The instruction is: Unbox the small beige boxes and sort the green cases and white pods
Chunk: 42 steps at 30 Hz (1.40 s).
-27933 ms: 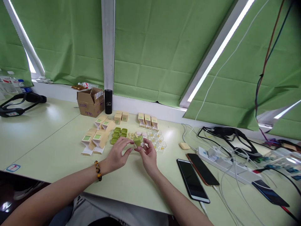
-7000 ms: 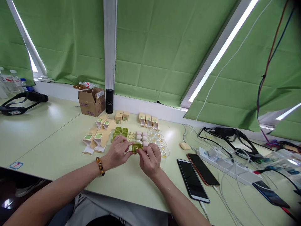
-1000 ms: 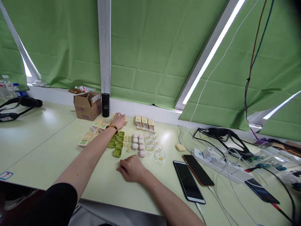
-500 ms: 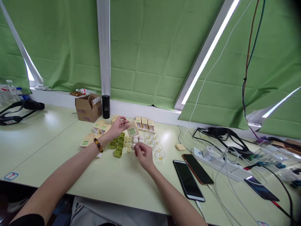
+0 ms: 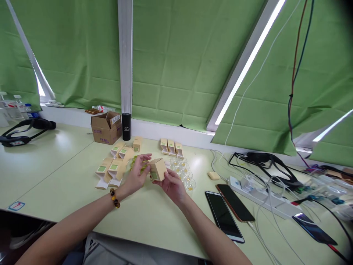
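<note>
A small tan cardboard box (image 5: 159,169) with a green label window is held up in front of me. My right hand (image 5: 174,186) grips its right side and underside, fingers wrapped round. At its left edge my left hand (image 5: 139,171) holds on with the thumb, other fingers stretched above. Small green square dishes (image 5: 133,162) lie mostly hidden behind my left hand. Right of the box stand several clear plastic cups (image 5: 184,171) with yellow bits inside. More tan boxes with open flaps (image 5: 113,169) stand to the left, and a row of open boxes (image 5: 171,148) stands behind.
A brown carton (image 5: 106,129) and a black cylinder (image 5: 126,127) stand at the back left. To the right lie phones (image 5: 224,216), a white power strip (image 5: 264,197) with tangled cables, a pale yellow block (image 5: 213,176) and a black headset (image 5: 268,165).
The small box has come down and nearer to me. My right hand has moved up from near the white pieces and now grips it, with my left hand at its other side.
</note>
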Each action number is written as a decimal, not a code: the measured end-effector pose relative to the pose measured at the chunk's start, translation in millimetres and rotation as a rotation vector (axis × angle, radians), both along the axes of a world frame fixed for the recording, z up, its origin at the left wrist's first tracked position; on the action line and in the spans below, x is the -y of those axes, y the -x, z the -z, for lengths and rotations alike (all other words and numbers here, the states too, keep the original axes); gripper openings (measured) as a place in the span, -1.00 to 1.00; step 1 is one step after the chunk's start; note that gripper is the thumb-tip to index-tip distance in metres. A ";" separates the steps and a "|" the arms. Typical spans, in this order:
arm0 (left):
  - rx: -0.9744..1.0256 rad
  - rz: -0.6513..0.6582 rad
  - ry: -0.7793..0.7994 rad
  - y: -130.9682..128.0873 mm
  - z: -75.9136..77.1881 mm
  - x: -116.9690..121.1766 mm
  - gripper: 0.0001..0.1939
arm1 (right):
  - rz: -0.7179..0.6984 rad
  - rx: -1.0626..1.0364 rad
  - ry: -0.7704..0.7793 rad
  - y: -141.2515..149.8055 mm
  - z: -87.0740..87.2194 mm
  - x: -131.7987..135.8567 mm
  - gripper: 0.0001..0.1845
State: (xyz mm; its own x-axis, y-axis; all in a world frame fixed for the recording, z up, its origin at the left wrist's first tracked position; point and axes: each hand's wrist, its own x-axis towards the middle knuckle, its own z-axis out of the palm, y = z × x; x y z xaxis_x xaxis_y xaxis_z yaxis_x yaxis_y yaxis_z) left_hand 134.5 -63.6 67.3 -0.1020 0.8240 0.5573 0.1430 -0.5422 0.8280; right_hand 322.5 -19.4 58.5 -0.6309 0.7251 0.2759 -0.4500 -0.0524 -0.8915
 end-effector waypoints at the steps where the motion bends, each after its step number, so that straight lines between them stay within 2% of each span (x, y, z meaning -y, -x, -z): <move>1: -0.068 -0.120 -0.045 -1.5 2.9 2.1 -0.66 | 0.064 0.000 -0.006 0.4 4.7 -1.7 -0.46; 3: -0.211 -0.295 -0.143 -5.4 7.8 7.7 -0.67 | 0.219 -0.005 -0.013 2.4 14.2 -4.2 -0.41; 5: -0.348 -0.336 -0.197 -10.1 10.7 14.1 -0.70 | 0.382 0.006 -0.042 5.3 22.0 -4.3 -0.34; 8: -0.460 -0.276 -0.149 -18.1 12.7 22.7 -0.65 | 0.582 0.067 -0.144 8.4 28.8 -0.4 -0.31; 13: -0.351 -0.134 -0.006 -29.2 20.2 29.9 -0.45 | 0.877 0.203 -0.475 7.5 31.9 9.2 -0.39; 17: -0.107 0.029 0.089 -33.6 26.4 27.2 -0.41 | 0.915 0.258 -0.821 5.4 30.3 14.7 -0.41; 20: 0.103 0.105 0.108 -33.4 24.0 20.5 -0.44 | 0.857 0.263 -1.073 4.2 29.2 18.9 -0.41; 23: 0.224 0.121 0.115 -29.2 18.4 12.2 -0.46 | 0.762 0.244 -1.208 2.8 29.7 24.2 -0.38; 25: 0.245 0.127 0.135 -24.7 15.6 7.5 -0.45 | 0.722 0.204 -1.204 2.1 29.7 27.5 -0.40; 27: 0.245 0.135 0.165 -19.8 14.4 4.2 -0.44 | 0.738 0.138 -1.129 1.6 28.3 29.3 -0.49; 32: 0.266 0.167 0.210 -14.1 15.8 1.5 -0.37 | 0.893 0.084 -0.924 -0.7 21.3 23.7 -0.72; 36: 0.219 0.171 0.152 -16.1 20.2 2.5 -0.39 | 1.001 0.140 -0.850 -4.1 16.6 18.8 -0.81; 39: 0.068 0.039 0.074 -15.4 24.6 4.9 -0.46 | 0.993 0.155 -0.884 -5.5 14.8 20.7 -0.80; 42: -0.215 -0.140 -0.095 -10.5 29.0 7.2 -0.47 | 0.917 0.202 -0.955 -4.2 16.8 24.9 -0.68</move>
